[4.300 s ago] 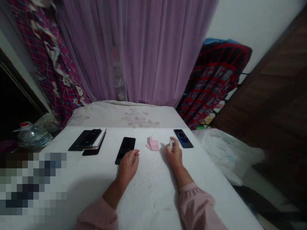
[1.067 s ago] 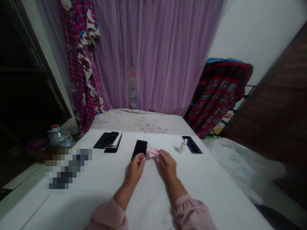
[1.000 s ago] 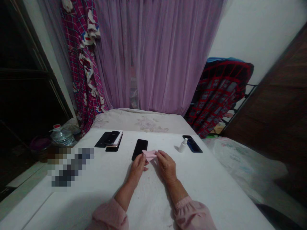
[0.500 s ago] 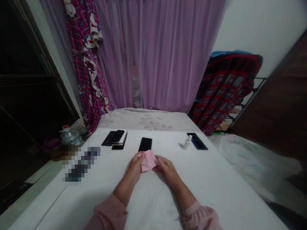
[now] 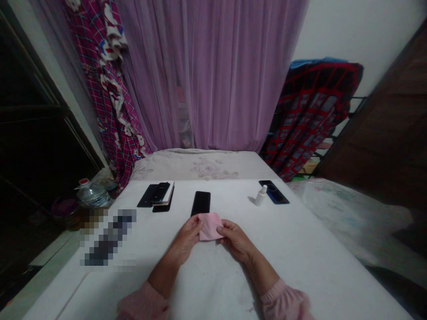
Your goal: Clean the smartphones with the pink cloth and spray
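Both the left grip point(image 5: 187, 235) and right grip point(image 5: 236, 238) pinch the pink cloth point(image 5: 210, 227) between them, apparently spreading it, with any next move calling for even tension and the black phone point(image 5: 202, 202) just beyond.

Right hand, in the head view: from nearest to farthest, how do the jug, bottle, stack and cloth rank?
From the right hand:
1. Cloth: held in it, on its left side.
2. Bottle: upright, ahead and to the right.
3. Stack: ahead, well to the left on the table.
4. Jug: farthest left, off the table.
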`<state>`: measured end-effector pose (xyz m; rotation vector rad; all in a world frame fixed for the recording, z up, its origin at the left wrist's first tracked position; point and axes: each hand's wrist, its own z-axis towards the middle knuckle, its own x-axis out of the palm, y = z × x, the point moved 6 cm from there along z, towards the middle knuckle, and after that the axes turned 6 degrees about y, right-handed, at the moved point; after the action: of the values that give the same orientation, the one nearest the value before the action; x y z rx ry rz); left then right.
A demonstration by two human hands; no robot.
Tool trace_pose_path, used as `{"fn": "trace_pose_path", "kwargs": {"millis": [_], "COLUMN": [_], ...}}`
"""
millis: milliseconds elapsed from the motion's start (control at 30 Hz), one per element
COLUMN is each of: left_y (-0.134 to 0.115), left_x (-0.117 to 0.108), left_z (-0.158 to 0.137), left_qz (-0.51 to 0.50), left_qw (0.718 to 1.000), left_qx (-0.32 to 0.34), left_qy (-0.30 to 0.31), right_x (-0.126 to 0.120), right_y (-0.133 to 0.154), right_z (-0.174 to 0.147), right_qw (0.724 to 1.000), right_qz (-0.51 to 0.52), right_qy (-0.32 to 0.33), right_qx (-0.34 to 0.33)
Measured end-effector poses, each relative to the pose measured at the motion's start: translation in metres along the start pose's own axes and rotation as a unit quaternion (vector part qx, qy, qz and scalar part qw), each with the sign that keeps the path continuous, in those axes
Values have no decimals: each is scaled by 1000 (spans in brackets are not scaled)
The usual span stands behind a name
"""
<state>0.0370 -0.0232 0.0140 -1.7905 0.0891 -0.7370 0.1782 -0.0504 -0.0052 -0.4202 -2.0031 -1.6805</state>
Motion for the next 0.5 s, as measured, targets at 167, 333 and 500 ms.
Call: {"fn": "trace_pose_path", "kwargs": {"millis": [167, 333, 500], "left_y": [21, 20, 19], "left_x": [-3, -1, -3], "left_z": [4, 18, 23], "left_qz": [33, 78, 71], "left_qw": [997, 995, 995], "left_qx": [-70, -37, -37], "left_qy": [-20, -46, -56], "right_x": [-7, -18, -20], "right_y": [7, 3, 3], "right_z": [3, 4, 5], "right_qw": [997, 989, 984], "right_qz": [42, 14, 69], "right_qy": [-35, -128, -158], "right_qx": [-49, -68, -54]}}
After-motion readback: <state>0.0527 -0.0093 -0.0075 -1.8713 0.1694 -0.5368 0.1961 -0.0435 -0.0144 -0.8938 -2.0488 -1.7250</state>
